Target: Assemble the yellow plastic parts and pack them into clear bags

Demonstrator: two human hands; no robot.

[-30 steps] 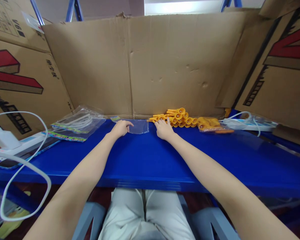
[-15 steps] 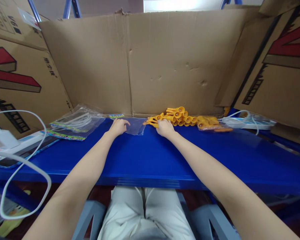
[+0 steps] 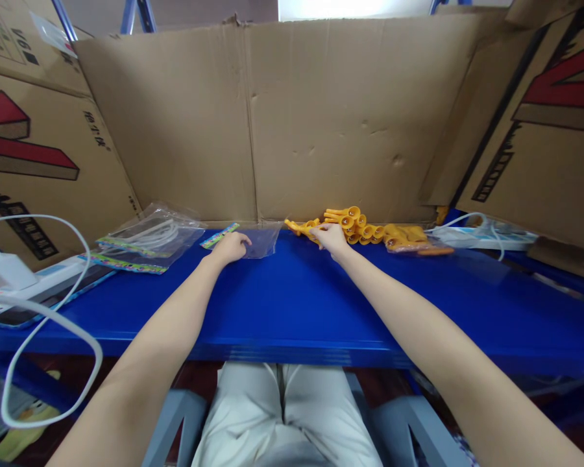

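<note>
A clear plastic bag (image 3: 265,241) with a colourful printed strip lies on the blue table. My left hand (image 3: 230,248) is closed on the bag near that strip, its fingertips curled and partly hidden. To the right is a pile of yellow plastic pieces (image 3: 363,228) with slim stems and flared, funnel-like ends. My right hand (image 3: 331,239) is at the pile's left side, thumb and fingers pinched on a yellow funnel-ended piece (image 3: 299,226) whose stem points left toward the bag.
More clear bags (image 3: 150,240) with printed strips lie at the left, close to a white power strip (image 3: 53,283) and a looping white cable (image 3: 95,350). Right of the pile sits a filled bag of yellow pieces (image 3: 409,239). Cardboard walls (image 3: 370,117) enclose the back and sides.
My right hand has shifted slightly right and up, and the yellow piece at its fingertips has lifted a little. The bag under my left hand has turned, showing more of its printed strip.
</note>
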